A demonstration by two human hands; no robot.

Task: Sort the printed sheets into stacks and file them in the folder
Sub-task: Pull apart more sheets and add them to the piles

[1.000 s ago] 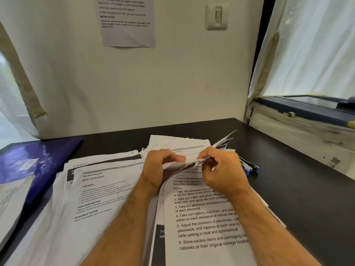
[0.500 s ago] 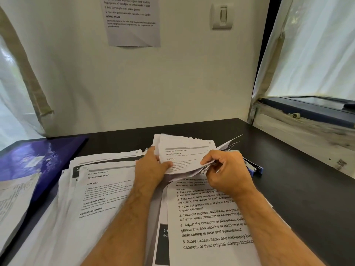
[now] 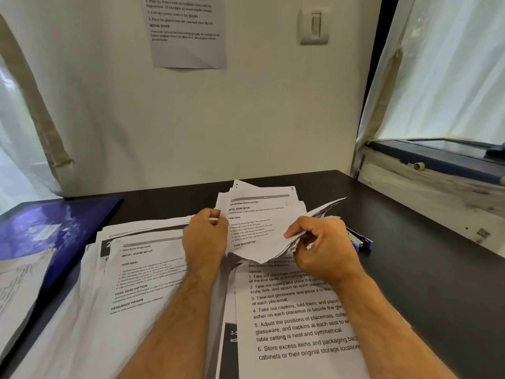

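- The matte black bench (image 3: 396, 283) runs from the cream wall to the near edge and carries all the paperwork.
- A glossy dark-blue folder (image 3: 54, 228) lies flat at the left rear of the bench, well apart from both hands; a printed page overlaps its near corner.
- A wide spread of white printed sheets (image 3: 131, 283) covers the left and centre of the bench. Its top page reads "INITIAL SCENE SETUP" and "TASK GOAL".
- A second pile of white sheets with large numbered instructions (image 3: 295, 324) lies just right of centre, under both forearms.
- A small bundle of creased white printed pages (image 3: 259, 222) is raised above the far end of that pile, tilted toward the viewer, with loose edges fanning to the right.
- The left hand (image 3: 205, 236) holds the bundle's left edge; its grip is clamped there, thumb in front and the fingers behind the paper.
- The right hand (image 3: 325, 247) holds the lower right corner of the bundle; its grip is pinched on the fanned page edges, fingers curled inward.
- A white printed notice (image 3: 188, 31) hangs on the wall above the bench, with a beige wall switch (image 3: 314, 27) to its right.
- A small blue-and-silver stapler (image 3: 360, 242) rests on the bench just beyond the right hand, partly hidden by it.
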